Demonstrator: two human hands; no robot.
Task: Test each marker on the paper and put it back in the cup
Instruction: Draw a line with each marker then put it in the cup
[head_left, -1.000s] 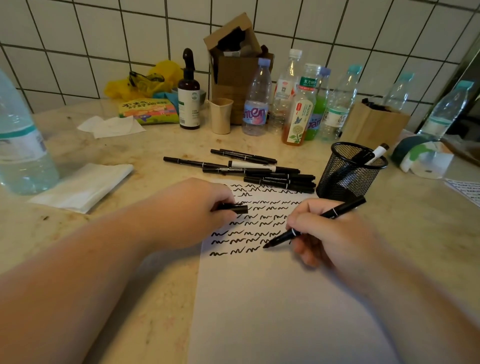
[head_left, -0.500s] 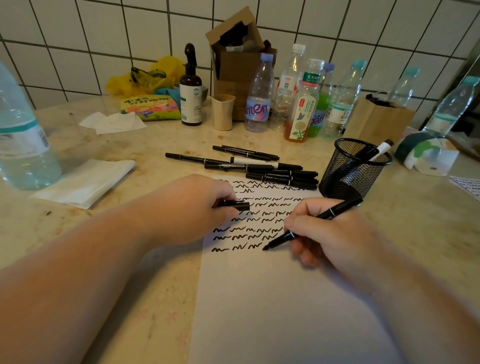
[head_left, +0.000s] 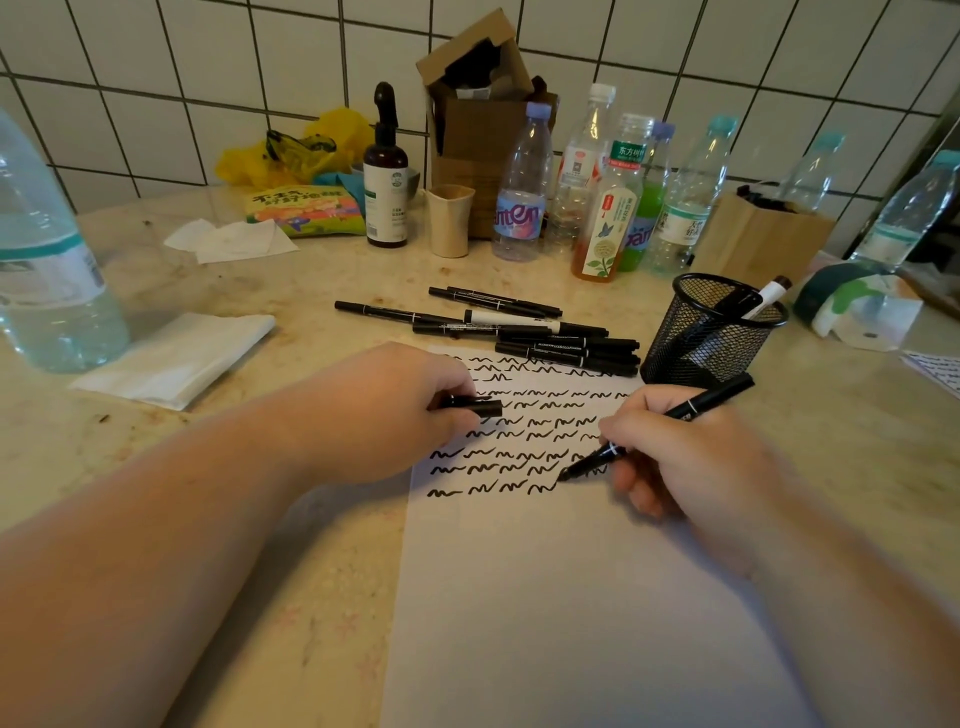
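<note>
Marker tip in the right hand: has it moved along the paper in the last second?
Yes. The marker tip has moved right along the bottom row of squiggles, extending it further across the paper.

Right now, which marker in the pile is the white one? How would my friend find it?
Start at the black mesh cup beside the top of the paper. Just left of it lies a pile of markers on the counter. The white marker lies near the pile's far side; it alone has a white barrel, while its neighbours are all black.
</note>
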